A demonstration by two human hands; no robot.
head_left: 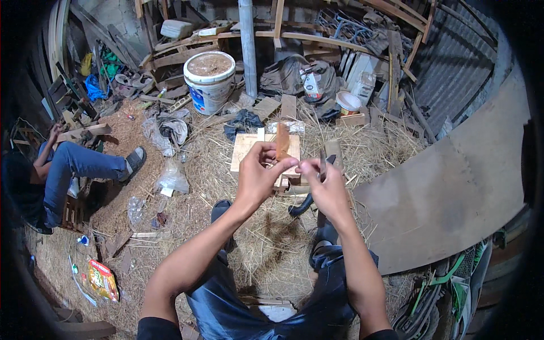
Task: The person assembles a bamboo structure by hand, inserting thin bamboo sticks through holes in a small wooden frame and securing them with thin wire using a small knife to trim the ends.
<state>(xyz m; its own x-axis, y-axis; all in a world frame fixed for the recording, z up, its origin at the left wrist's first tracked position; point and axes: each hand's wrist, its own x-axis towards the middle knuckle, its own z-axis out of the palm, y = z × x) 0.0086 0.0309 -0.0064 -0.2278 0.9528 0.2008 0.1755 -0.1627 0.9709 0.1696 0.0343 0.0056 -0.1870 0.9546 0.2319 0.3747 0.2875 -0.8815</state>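
My left hand [262,173] is closed in a pinch on a thin orange-brown sheet [282,139], which stands up above the fingers. Close beside it my right hand [327,187] is closed too, thumb against forefinger, near the left fingertips. What the right fingers hold is too small to make out. A narrow grey blade-like strip [323,162] shows by the right hand; whether the hand grips it is unclear. Under and behind the hands sits a pale wooden block [243,148]. A black curved handle [300,209] shows between my wrists, partly hidden by the right hand.
Straw and shavings cover the floor. A white bucket [209,79] full of sawdust stands behind a grey metal post [247,51]. At left another person [85,161] sits with a wood piece [85,132]. A large curved board [442,192] leans at right; scrap wood lines the back.
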